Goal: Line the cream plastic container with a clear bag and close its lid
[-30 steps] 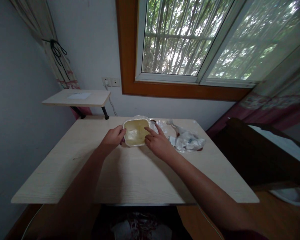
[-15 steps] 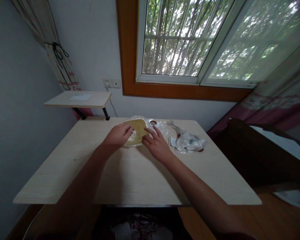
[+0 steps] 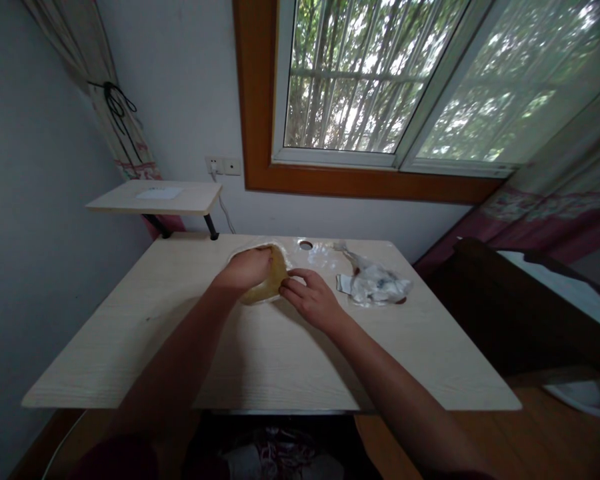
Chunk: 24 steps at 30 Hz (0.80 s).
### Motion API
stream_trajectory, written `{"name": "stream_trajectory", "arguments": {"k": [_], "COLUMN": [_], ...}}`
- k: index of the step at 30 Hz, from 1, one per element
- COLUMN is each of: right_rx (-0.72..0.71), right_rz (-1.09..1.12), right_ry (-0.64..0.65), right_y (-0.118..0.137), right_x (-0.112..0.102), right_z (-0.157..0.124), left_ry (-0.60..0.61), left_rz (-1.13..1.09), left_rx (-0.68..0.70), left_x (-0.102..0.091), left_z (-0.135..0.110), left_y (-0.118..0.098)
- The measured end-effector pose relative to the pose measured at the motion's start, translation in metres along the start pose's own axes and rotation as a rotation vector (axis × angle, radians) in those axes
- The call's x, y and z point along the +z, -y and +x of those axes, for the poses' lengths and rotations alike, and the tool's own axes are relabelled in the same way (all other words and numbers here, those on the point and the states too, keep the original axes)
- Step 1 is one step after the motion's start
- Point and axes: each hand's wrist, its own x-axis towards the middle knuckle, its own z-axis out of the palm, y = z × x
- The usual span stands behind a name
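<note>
Head-worn camera, wide field, looking forward and down from above the near edge of the counter [image 3: 290, 373]. The left hand [image 3: 245, 270] and right hand [image 3: 313, 300] sit close, mid-frame. Farther off: window [image 3: 350, 80] at top, wall [image 3: 45, 200] at left, wooden floor [image 3: 485, 427] at lower right.

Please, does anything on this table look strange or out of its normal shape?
Yes. The yellowish tray looks bent and folded, not flat, under the left hand, with the right hand beside it. This looks odd because a tray usually keeps a flat, open shape.
</note>
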Motion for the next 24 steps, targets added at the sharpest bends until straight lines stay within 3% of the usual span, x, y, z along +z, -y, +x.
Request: {"name": "stream_trajectory", "arguments": {"k": [9,15,21,24], "right_rx": [0.062,0.021,0.007,0.018], "right_rz": [0.042,0.014,0.073,0.094], "right_ry": [0.019,-0.025,-0.056,-0.060], "right_y": [0.001,0.001,-0.002,-0.001], "right_x": [0.002,0.004,0.005,0.004], "right_z": [0.000,0.000,-0.002,-0.004], "left_ry": [0.020,0.119,0.051,-0.018], "left_rz": [0.071,0.018,-0.034,-0.075], "left_rx": [0.005,0.147,0.235,0.186], "left_x": [-0.001,-0.002,-0.010,-0.014], "left_z": [-0.001,-0.002,0.003,0.003], "left_y": [-0.005,-0.013,-0.019,-0.019]}}
